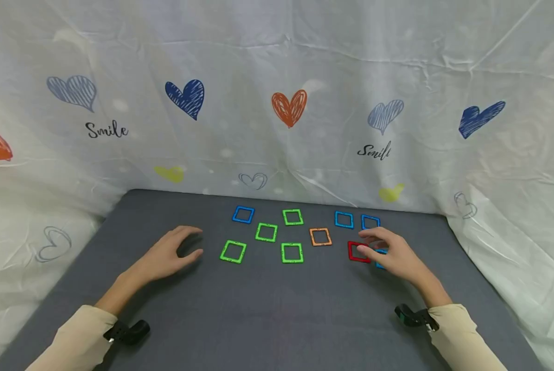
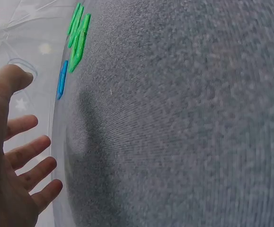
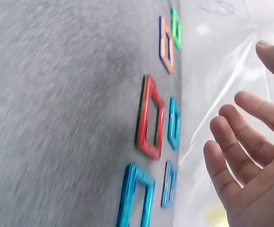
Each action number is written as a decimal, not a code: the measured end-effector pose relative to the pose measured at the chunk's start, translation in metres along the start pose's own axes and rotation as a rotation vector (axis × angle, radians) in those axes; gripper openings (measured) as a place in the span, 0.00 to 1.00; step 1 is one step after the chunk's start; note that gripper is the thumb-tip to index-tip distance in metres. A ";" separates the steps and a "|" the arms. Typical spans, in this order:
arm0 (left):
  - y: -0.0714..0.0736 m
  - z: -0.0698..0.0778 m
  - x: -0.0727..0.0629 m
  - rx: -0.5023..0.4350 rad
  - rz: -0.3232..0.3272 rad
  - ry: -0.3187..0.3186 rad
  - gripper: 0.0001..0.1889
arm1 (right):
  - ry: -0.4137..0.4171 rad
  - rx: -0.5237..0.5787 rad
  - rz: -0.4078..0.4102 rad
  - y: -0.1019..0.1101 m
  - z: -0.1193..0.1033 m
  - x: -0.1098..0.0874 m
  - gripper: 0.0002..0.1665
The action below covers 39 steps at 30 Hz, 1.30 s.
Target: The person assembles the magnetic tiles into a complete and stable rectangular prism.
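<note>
Several square magnetic tile frames lie flat on the dark grey cloth. My right hand [image 1: 394,256] hovers with spread, bent fingers at the red square frame [image 1: 350,252], overlapping it and a blue frame [image 1: 380,266] in the head view. Nothing is between its fingers; the right wrist view shows the red frame [image 3: 159,130] and a blue frame [image 3: 127,194] away from the fingertips. On the left, my left hand [image 1: 167,255] is held over the cloth, thumb and fingers apart and holding nothing. Nearest to it is a green frame [image 1: 224,250].
Toward the back are a blue frame [image 1: 235,214], a green frame [image 1: 284,217] and two more blue ones. An orange frame [image 1: 312,237] sits near the middle. Behind the table [image 1: 277,314] hangs a white curtain [image 1: 239,113] printed with hearts, reaching round both sides.
</note>
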<state>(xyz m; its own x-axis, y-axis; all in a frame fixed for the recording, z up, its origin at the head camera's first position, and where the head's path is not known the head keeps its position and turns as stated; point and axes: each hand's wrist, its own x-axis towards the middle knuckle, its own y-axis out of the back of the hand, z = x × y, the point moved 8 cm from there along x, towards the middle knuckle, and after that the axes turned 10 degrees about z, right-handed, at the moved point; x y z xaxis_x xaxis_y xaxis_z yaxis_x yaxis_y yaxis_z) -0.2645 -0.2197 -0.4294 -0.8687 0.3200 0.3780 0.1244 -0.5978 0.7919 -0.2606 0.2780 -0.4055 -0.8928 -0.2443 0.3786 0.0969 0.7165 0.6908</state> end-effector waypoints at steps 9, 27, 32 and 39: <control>-0.010 0.006 0.006 -0.029 -0.003 -0.026 0.29 | 0.068 0.065 -0.043 -0.022 -0.017 0.013 0.26; -0.030 0.023 0.021 -0.112 -0.090 -0.062 0.35 | 0.060 0.069 -0.129 -0.074 -0.042 0.011 0.37; -0.034 0.028 0.025 -0.123 -0.100 -0.074 0.37 | 0.057 0.070 -0.143 -0.085 -0.048 0.011 0.40; -0.039 0.031 0.027 -0.145 -0.118 -0.074 0.39 | 0.059 0.100 -0.143 -0.098 -0.056 0.013 0.43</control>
<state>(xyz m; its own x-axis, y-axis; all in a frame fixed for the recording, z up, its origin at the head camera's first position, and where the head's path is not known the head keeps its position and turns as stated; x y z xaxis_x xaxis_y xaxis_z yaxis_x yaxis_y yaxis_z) -0.2774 -0.1653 -0.4350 -0.8351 0.4441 0.3246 -0.0517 -0.6509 0.7574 -0.2566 0.1683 -0.4335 -0.8667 -0.3840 0.3183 -0.0761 0.7325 0.6766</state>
